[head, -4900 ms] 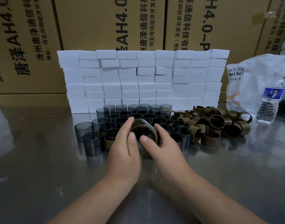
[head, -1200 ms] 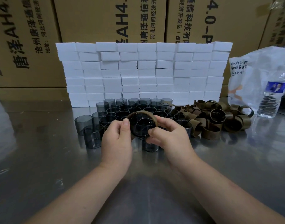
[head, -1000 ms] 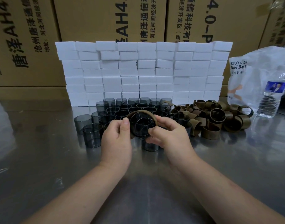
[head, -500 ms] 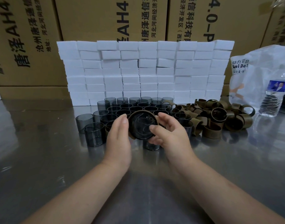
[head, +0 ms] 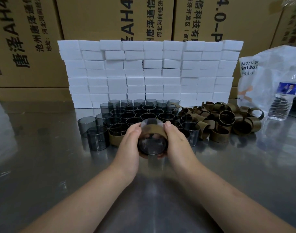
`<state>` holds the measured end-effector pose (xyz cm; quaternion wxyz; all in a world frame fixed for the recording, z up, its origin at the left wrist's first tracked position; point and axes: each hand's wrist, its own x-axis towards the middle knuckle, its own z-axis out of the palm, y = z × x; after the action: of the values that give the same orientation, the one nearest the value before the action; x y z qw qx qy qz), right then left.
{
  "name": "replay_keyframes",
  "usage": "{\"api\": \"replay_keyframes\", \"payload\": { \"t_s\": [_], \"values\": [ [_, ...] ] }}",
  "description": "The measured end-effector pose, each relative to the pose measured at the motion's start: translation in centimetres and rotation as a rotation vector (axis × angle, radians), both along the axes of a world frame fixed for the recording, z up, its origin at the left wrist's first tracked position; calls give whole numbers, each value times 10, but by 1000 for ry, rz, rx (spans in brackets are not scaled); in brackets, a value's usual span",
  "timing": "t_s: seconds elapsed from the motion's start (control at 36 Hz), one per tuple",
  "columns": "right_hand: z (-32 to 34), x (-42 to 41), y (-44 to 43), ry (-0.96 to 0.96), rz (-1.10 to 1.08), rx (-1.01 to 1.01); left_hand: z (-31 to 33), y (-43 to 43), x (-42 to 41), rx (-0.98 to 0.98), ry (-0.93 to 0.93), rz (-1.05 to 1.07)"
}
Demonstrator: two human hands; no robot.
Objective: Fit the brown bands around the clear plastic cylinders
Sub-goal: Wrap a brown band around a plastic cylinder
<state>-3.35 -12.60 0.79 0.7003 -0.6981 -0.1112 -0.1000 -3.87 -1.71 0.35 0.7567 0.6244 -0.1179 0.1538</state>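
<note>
**A:** What is happening nearest us?

**B:** The left grip (head: 129, 142) and right grip (head: 175, 140) are both clasping one smoky clear plastic cylinder (head: 151, 147). They are holding it on its side over the shiny steel bench (head: 43, 165), with an open end facing us. A curled brown band (head: 154, 132) is wrapping round its middle.

**A:** Which step is that?

**B:** I am reading it as seating the band. The next move is probably calling for squaring it up, then standing the piece down.

**A:** Is anything crowding the grips?

**B:** Just left of them, a banded cylinder (head: 116, 134) is standing. Just beyond them, a tight cluster of bare smoky cylinders (head: 144, 113) is leaving little room, so any set-down is needing care. Beyond the right grip and off to its right, a loose heap of brown bands (head: 227, 120) is waiting.

**A:** And farther back?

**B:** A wall of white foam blocks (head: 149, 73) is standing before printed cardboard cartons (head: 102, 17). Far right of the grips, a white plastic bag (head: 269, 73) and a clear water bottle (head: 281, 101) are sitting clear of the work.
</note>
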Motion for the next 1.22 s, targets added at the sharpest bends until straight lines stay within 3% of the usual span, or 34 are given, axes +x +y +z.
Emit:
{"api": "replay_keyframes", "payload": {
  "t_s": [0.14, 0.31, 0.44, 0.53, 0.61, 0.72, 0.83, 0.92, 1.06, 1.22],
  "values": [
    [-1, 2, -3, -124, -69, -99, -3, 4, 2, 103, -31, -34],
    [-8, -5, 2, -262, -60, -223, -14, 0, 1, 492, -217, 181],
    [-10, -5, 7, -270, -75, -195, -13, 1, 5, 498, -183, 361],
    [-6, -7, 7, -286, -22, -163, -5, 2, 10, 255, 36, 383],
    [-6, -11, 7, -355, 73, -275, 0, 6, 15, 1, 256, 336],
    [-8, -9, 9, -389, 34, -354, 3, 7, 10, -75, 329, 241],
    [-6, -6, 10, -287, -33, -74, 7, 2, 6, -85, 283, 57],
    [-1, 1, 3, -107, -112, 108, 1, -3, 5, 31, 150, 37],
    [-3, 1, 0, -46, -57, 14, -17, -5, 7, 309, -93, 182],
    [-5, -3, 7, -199, -50, -15, -13, -1, 7, 231, -116, 197]
  ]
}}
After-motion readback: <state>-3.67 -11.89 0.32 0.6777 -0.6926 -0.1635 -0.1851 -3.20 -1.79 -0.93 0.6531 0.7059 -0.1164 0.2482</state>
